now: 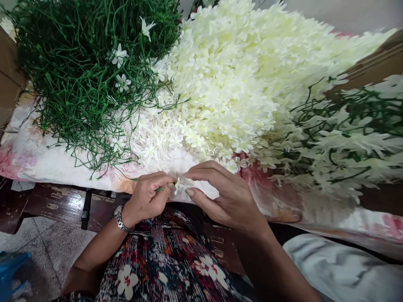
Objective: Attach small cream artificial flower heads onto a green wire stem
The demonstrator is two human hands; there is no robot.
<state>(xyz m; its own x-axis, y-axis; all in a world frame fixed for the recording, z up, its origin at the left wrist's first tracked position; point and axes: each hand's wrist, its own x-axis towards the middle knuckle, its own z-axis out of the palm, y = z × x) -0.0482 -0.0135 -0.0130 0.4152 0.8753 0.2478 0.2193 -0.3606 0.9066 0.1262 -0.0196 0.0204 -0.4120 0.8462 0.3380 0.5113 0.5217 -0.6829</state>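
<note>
One white flower (181,185) in hand; green heap (78,75) mostly bare, right-side bunch (355,142) flowered.
Left hand (149,195) pinches stem (159,189); right hand (222,195) has fingers parted about flower, grip unclear.

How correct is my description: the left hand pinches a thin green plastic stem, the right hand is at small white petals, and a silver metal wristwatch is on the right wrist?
One detail is wrong: the head view shows the silver metal wristwatch on the left wrist. Otherwise correct: the left hand pinches the stem; the right hand is at the petals.
</note>
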